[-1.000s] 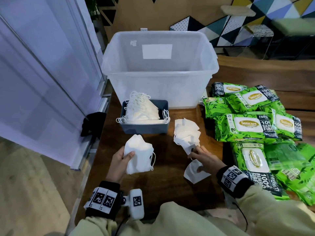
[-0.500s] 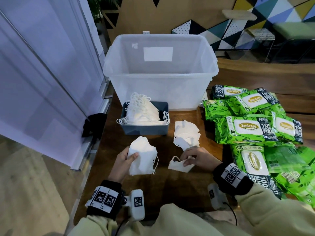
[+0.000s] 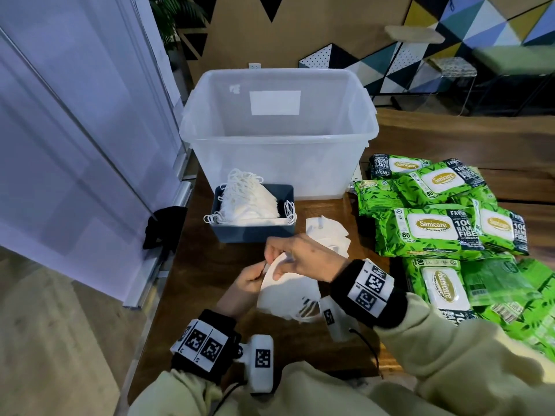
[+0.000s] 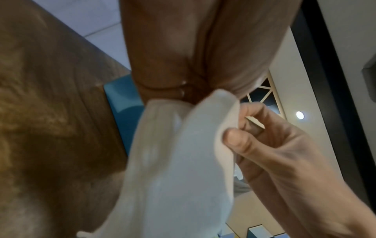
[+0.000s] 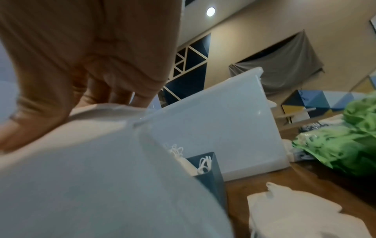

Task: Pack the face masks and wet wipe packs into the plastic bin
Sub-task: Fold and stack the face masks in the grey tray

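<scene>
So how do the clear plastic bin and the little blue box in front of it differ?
The clear plastic bin is far larger and taller; the small blue box sits low against its front wall. The bin is see-through with a white label on its far wall, while the box is opaque dark blue. The bin looks empty; the box is heaped with white face masks. Both are open-topped, rectangular, and stand on the wooden table.
</scene>
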`<state>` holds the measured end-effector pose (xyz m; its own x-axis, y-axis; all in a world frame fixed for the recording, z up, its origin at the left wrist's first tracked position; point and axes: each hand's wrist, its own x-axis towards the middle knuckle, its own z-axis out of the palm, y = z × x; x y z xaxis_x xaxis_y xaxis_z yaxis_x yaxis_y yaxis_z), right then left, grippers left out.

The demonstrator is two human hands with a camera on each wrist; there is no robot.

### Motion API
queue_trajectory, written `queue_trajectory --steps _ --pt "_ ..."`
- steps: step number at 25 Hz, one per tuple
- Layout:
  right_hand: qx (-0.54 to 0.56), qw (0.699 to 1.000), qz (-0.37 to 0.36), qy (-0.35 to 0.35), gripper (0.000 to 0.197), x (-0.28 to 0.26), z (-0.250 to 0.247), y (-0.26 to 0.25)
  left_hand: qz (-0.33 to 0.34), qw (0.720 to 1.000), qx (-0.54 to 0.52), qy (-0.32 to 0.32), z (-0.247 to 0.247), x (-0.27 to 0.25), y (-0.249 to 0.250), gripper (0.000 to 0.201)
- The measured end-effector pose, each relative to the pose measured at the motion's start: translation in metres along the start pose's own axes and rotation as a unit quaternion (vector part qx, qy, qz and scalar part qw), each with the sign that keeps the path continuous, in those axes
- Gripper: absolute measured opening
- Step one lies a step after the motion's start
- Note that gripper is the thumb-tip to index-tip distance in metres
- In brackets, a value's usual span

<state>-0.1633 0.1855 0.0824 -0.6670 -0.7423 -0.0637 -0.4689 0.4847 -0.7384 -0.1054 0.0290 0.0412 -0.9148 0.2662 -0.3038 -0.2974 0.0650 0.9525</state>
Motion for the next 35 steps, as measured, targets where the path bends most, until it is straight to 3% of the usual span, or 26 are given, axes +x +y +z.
queue_trajectory --steps 3,4,8,12,14,17,20,22,24,27,30,31,33,35 --pt "-0.046 0.999 0.008 -0.016 0.030 0.010 0.001 -0.001 0.041 0.998 -0.049 -0.019 0.000 0.002 0.000 0.028" --pt "-0.053 0.998 0.014 -0.027 0.032 0.010 0.001 -0.001 0.033 0.997 -0.063 -0.011 0.001 0.000 0.002 0.033" --pt "-0.040 0.997 0.028 -0.067 0.040 0.011 0.002 -0.003 -0.001 0.994 -0.111 0.005 -0.001 -0.001 0.001 0.015" --pt "-0.035 0.995 0.029 -0.085 0.043 0.013 0.004 -0.005 -0.031 0.991 -0.129 0.017 -0.003 0.001 0.001 0.022" --pt "-0.035 0.996 0.027 -0.081 0.044 0.014 0.003 -0.005 -0.024 0.990 -0.141 0.017 -0.003 0.001 0.001 0.010" --pt "-0.037 0.996 0.020 -0.079 0.046 0.015 0.004 -0.006 -0.028 0.988 -0.153 0.024 -0.003 0.001 0.000 0.013" --pt "-0.044 0.996 0.012 -0.080 0.047 0.016 0.006 -0.005 -0.048 0.986 -0.154 0.036 -0.001 0.000 0.002 0.028" --pt "-0.067 0.995 -0.006 -0.073 0.045 0.016 0.007 -0.006 -0.041 0.989 -0.141 0.029 -0.001 0.000 0.003 0.024" --pt "-0.105 0.993 -0.035 -0.034 0.043 0.016 0.007 -0.007 -0.027 0.992 -0.125 -0.012 -0.003 0.000 0.001 0.020" --pt "-0.114 0.987 -0.067 0.091 0.046 0.012 0.004 0.001 -0.058 0.992 -0.110 -0.001 -0.006 -0.003 -0.006 0.053" --pt "-0.038 0.959 -0.009 0.282 0.025 -0.005 0.002 0.014 -0.042 0.992 -0.105 0.060 -0.012 -0.002 -0.015 0.057" --pt "0.019 0.953 0.033 0.301 0.013 -0.013 0.003 0.018 -0.036 0.990 -0.114 0.079 -0.014 -0.003 -0.015 0.062" --pt "0.131 0.960 0.137 0.206 0.007 -0.029 0.015 0.021 -0.027 0.983 -0.145 0.113 -0.017 -0.003 -0.016 0.070" --pt "0.138 0.964 0.211 0.082 0.019 -0.038 0.034 0.027 -0.029 0.977 -0.161 0.136 -0.018 -0.001 -0.016 0.072"
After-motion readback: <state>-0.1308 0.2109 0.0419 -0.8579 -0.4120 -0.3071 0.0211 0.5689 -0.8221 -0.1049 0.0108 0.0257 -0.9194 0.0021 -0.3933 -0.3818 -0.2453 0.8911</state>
